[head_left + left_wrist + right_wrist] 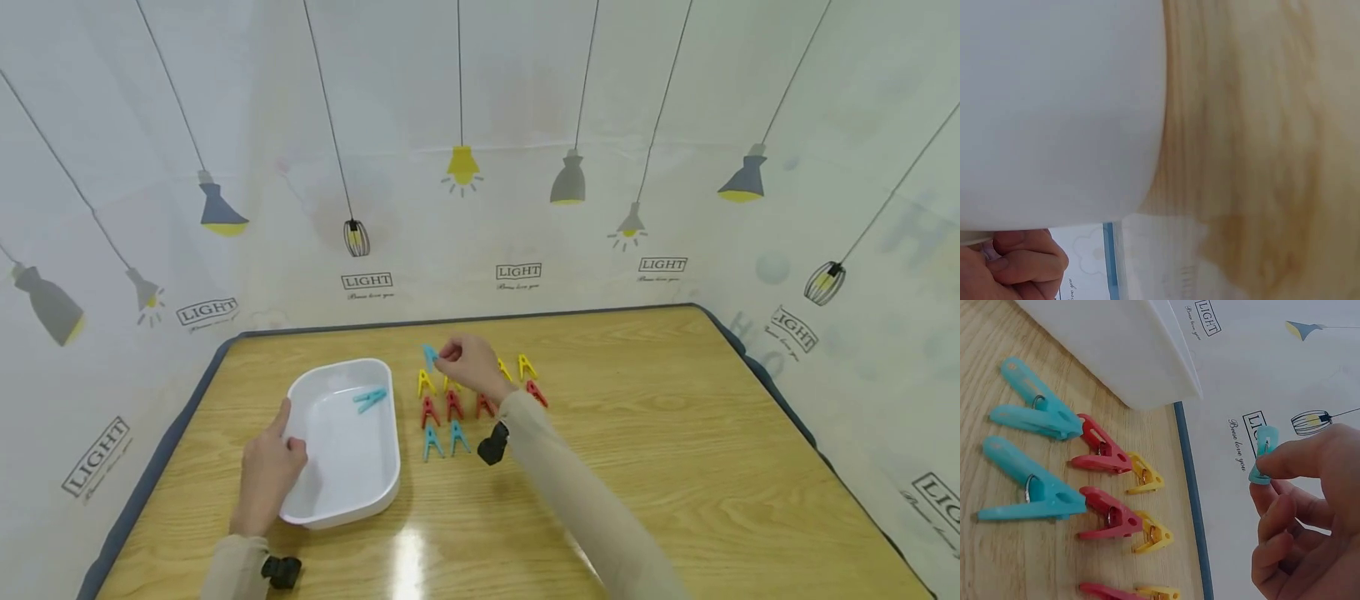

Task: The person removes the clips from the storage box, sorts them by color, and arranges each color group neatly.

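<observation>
Between thumb and fingertips, my right hand [476,364] pinches a light-blue clothespin [1264,450], raised above the table behind the rows. My left hand [268,473] grips the left rim of a white plastic tub [392,479]; its curled fingers [1032,262] show below the rim in the left wrist view. One light-blue clothespin [370,399] lies inside the tub towards its far right. To the right of the tub are rows of clothespins: yellow [425,383], red [429,412] and two light blue, one of them a near clothespin [432,442]. My right hand partly hides the yellow row.
A wooden table [675,442] with a dark blue edge [480,318] carries everything. Behind and beside it hangs a pale sheet [517,217] printed with lamps and lettering. A black wrist device [493,444] sits at the right cuff, and another [282,572] at the left.
</observation>
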`<action>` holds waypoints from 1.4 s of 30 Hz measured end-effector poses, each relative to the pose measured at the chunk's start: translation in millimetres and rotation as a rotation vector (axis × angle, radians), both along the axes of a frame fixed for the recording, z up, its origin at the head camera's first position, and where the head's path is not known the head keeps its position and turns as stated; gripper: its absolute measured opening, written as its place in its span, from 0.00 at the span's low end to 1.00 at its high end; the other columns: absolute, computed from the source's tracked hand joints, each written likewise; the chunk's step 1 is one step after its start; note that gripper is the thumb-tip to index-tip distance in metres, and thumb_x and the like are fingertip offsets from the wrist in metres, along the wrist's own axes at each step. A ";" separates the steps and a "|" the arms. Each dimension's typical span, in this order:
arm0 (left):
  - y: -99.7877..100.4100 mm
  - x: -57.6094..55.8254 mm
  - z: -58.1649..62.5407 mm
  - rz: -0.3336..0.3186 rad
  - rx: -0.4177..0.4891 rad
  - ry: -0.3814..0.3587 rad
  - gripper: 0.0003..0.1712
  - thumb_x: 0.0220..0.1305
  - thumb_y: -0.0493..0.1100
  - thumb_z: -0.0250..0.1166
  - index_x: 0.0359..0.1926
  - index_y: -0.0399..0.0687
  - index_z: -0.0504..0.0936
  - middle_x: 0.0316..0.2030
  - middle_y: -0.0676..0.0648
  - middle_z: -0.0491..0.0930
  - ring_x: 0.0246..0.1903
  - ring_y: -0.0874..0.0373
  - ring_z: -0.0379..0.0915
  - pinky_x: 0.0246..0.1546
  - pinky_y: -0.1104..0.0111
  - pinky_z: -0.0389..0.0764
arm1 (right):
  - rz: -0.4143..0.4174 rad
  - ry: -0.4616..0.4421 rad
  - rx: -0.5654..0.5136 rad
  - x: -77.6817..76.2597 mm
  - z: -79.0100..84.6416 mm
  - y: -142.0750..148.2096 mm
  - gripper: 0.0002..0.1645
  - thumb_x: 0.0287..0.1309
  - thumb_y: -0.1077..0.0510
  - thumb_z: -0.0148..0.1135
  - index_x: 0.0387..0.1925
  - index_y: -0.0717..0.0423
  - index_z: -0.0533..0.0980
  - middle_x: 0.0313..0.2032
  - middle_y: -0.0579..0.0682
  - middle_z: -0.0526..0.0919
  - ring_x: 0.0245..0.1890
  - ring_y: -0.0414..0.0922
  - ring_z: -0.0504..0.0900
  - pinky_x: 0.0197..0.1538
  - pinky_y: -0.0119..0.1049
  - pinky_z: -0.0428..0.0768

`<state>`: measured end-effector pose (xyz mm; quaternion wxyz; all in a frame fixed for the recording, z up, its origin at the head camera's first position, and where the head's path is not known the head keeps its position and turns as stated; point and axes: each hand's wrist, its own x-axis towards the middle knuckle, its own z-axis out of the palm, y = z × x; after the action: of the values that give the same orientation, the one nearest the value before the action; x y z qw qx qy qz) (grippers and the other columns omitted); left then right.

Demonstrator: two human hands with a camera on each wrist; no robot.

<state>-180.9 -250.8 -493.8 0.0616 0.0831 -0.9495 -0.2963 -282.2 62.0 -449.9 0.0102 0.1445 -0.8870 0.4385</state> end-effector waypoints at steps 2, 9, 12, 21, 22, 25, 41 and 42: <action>-0.2 0.3 0.6 0.001 0.005 -0.002 0.40 0.67 0.34 0.54 0.78 0.36 0.52 0.28 0.35 0.76 0.21 0.54 0.68 0.19 0.71 0.70 | -0.010 -0.010 -0.009 3.5 -3.5 6.6 0.08 0.63 0.57 0.66 0.38 0.59 0.82 0.36 0.54 0.86 0.34 0.44 0.82 0.37 0.33 0.81; -1.3 0.8 0.0 0.005 -0.002 0.004 0.39 0.68 0.34 0.54 0.78 0.36 0.53 0.36 0.30 0.78 0.22 0.53 0.68 0.19 0.72 0.69 | -0.042 -0.009 0.008 13.0 -18.1 24.7 0.08 0.63 0.55 0.66 0.37 0.57 0.82 0.36 0.51 0.85 0.36 0.44 0.80 0.39 0.34 0.80; -1.4 1.4 -1.0 0.004 -0.005 0.013 0.39 0.68 0.34 0.54 0.77 0.35 0.53 0.37 0.29 0.78 0.22 0.53 0.68 0.19 0.72 0.69 | -0.038 -0.004 -0.001 19.5 -20.5 32.9 0.08 0.63 0.56 0.66 0.37 0.58 0.82 0.35 0.52 0.85 0.35 0.44 0.81 0.38 0.35 0.80; -1.5 1.1 -0.1 0.007 0.003 0.007 0.39 0.67 0.34 0.52 0.78 0.36 0.53 0.30 0.33 0.76 0.21 0.54 0.68 0.19 0.71 0.69 | -0.091 -0.047 -0.020 33.0 -26.7 59.4 0.07 0.61 0.56 0.66 0.37 0.57 0.82 0.34 0.51 0.84 0.31 0.43 0.79 0.31 0.33 0.78; -1.6 0.9 0.5 0.007 0.001 0.008 0.39 0.67 0.34 0.52 0.78 0.36 0.53 0.29 0.34 0.75 0.21 0.54 0.67 0.19 0.70 0.69 | -0.092 -0.046 -0.020 34.2 -27.3 61.6 0.07 0.61 0.57 0.67 0.37 0.57 0.82 0.34 0.51 0.85 0.31 0.43 0.79 0.30 0.33 0.78; -1.4 0.4 1.8 0.007 -0.004 0.013 0.40 0.66 0.35 0.53 0.77 0.35 0.54 0.27 0.35 0.75 0.21 0.54 0.67 0.18 0.70 0.69 | -0.088 -0.033 -0.013 36.9 -30.0 66.8 0.08 0.59 0.57 0.68 0.37 0.57 0.83 0.33 0.51 0.85 0.32 0.42 0.80 0.32 0.31 0.77; 1.1 1.1 1.6 -0.003 0.014 -0.009 0.39 0.68 0.35 0.52 0.78 0.36 0.51 0.42 0.26 0.77 0.23 0.53 0.68 0.19 0.70 0.69 | -0.084 -0.048 0.032 65.1 -58.6 69.9 0.05 0.59 0.58 0.69 0.33 0.55 0.81 0.30 0.47 0.84 0.30 0.38 0.78 0.34 0.30 0.78; 1.1 1.4 1.6 -0.006 0.015 -0.009 0.39 0.68 0.35 0.52 0.78 0.36 0.51 0.43 0.25 0.77 0.23 0.53 0.68 0.19 0.70 0.69 | -0.085 -0.044 0.036 66.4 -59.0 70.4 0.05 0.59 0.58 0.69 0.33 0.55 0.81 0.29 0.48 0.84 0.30 0.38 0.78 0.34 0.30 0.78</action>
<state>-179.5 -249.8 -492.1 0.0562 0.0821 -0.9478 -0.3030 -215.8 132.4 -508.9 0.0065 0.0972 -0.9000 0.4249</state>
